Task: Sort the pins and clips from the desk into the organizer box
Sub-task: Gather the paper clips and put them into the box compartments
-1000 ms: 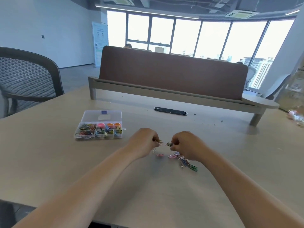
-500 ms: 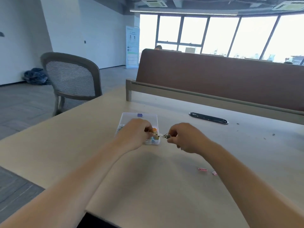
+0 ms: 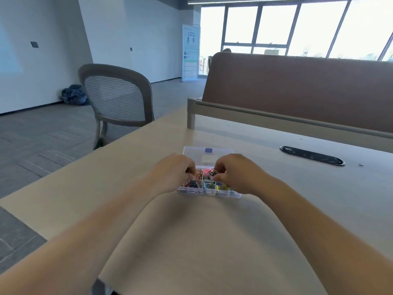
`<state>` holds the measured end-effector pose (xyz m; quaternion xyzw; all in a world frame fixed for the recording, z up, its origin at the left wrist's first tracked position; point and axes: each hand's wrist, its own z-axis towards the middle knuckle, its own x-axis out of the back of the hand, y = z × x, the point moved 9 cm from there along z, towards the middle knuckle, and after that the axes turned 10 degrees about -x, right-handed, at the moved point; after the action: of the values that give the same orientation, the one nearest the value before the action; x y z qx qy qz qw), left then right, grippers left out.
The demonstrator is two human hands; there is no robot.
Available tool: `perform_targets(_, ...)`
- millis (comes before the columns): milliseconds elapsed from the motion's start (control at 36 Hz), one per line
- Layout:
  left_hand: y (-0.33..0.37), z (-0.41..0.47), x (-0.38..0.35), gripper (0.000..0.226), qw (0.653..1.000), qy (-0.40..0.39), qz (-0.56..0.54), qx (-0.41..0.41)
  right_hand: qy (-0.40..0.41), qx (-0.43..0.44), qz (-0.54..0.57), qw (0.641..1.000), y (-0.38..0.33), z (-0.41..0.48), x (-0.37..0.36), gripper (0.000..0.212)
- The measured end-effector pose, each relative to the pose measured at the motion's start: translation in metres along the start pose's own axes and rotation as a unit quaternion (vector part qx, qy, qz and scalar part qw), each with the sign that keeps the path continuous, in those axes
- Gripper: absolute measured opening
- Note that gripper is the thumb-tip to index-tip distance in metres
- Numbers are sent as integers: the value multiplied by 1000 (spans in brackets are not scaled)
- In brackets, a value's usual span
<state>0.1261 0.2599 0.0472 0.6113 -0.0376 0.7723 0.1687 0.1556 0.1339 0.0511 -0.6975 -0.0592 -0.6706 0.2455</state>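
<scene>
Though the left hand's (image 3: 175, 174) grip is unclear, right hand (image 3: 237, 175) pinches a clip (image 3: 212, 172) over the organizer box (image 3: 209, 193).

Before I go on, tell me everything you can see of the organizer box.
The organizer box is clear plastic, shallow and rectangular, and sits flat on the desk. Its lid lies open behind it, with a small blue tab at the far edge. Divided compartments hold coloured clips. The left hand hovers curled over its left side. The right hand pinches a dark clip above the middle. Whether either touches the box is unclear.
</scene>
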Motion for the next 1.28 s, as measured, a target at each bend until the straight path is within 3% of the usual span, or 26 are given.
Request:
perform_targets(417,-2,2,-20,6,998,-29,-13,-49,-10,-4,5,1000,-3,9,-10,16)
perform_targets(667,-6,-3,-13,18,999,-11,-33,-35,-8,4,-4,1000,-13,12,-10,18)
perform_targets(1278,-28,-15,-5,18,1000,13,-26,0,-40,15,-47,998,-45,20,-29,23)
